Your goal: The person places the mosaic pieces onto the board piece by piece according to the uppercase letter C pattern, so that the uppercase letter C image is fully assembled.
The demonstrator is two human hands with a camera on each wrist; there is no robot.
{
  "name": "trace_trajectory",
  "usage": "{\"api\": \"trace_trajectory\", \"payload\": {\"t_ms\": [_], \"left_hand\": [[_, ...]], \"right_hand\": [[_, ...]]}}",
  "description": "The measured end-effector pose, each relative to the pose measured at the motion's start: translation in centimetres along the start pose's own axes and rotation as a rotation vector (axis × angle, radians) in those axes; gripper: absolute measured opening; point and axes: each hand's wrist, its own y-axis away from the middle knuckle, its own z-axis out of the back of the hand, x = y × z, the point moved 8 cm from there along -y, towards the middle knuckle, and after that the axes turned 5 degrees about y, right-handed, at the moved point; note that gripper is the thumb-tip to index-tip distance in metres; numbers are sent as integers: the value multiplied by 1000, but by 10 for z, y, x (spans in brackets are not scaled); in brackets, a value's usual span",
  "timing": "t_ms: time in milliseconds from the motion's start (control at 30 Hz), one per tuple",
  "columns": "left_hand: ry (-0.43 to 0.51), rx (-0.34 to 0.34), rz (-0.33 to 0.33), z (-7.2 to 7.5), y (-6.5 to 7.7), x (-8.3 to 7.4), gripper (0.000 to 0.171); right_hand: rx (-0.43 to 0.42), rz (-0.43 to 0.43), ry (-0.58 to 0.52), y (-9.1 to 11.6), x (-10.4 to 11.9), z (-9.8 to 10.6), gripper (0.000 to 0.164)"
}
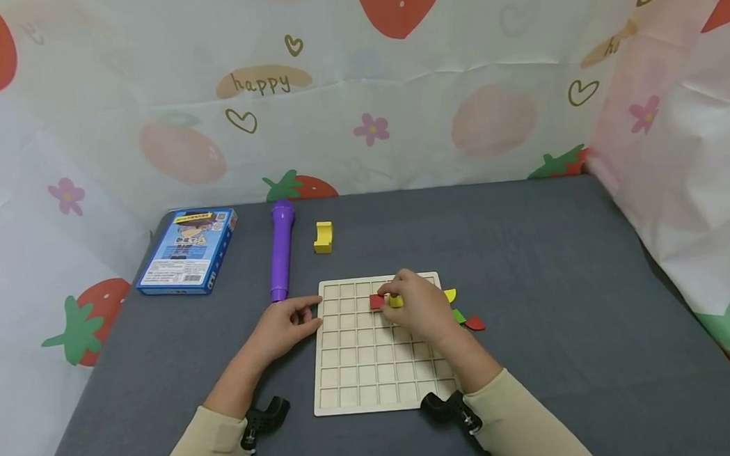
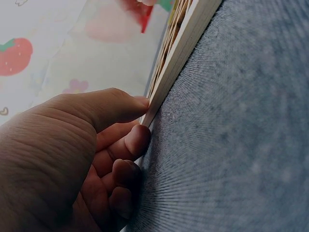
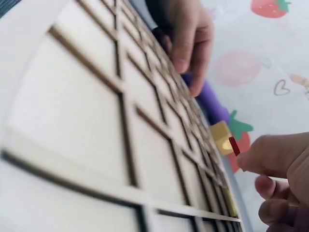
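Note:
A wooden grid board (image 1: 339, 377) with square cells lies flat on the table. In the head view my right hand (image 1: 419, 307) pinches a small flat red piece (image 1: 376, 301) between thumb and fingers. The right wrist view shows this red piece (image 3: 234, 145) held up above the board's far part. Beside those fingers a yellow piece (image 1: 396, 301) is on the board, partly hidden by the hand. My left hand (image 1: 285, 325) touches the board's left edge near its far corner; thumb and index tips rest against the side (image 2: 166, 77), and the other fingers bend loosely.
Right of the board lie a yellow piece (image 1: 450, 294), a green piece (image 1: 458, 316) and a red piece (image 1: 475, 323), partly hidden by my arm. Behind the board stand a yellow block (image 1: 324, 237), a purple microphone-shaped stick (image 1: 281, 250) and a blue box (image 1: 187, 253).

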Motion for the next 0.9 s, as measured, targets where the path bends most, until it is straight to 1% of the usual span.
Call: {"api": "trace_trajectory", "payload": {"t_ms": [133,267,400,533,667,800,900], "left_hand": [[1,0,2,-1,0,0,38],[0,0,4,-1,0,0,39],[0,1,8,-1,-1,1,39],[-6,7,6,-2,-1,0,39],[-7,12,4,-4,-1,0,40],[-6,8,3,-4,-2,1,40],[-10,-1,6,-2,-1,3,40]], "right_hand": [[-5,-30,47,-1,-3,-6,24],[-13,-58,63,-1,-6,-9,28],[-15,-55,64,-2,-6,-12,28],[-14,-55,74,0,-5,-11,27],[-23,-70,58,3,-6,-2,29],[-15,-76,-8,5,-8,11,33],[-21,-68,-68,5,-11,25,34]]}}
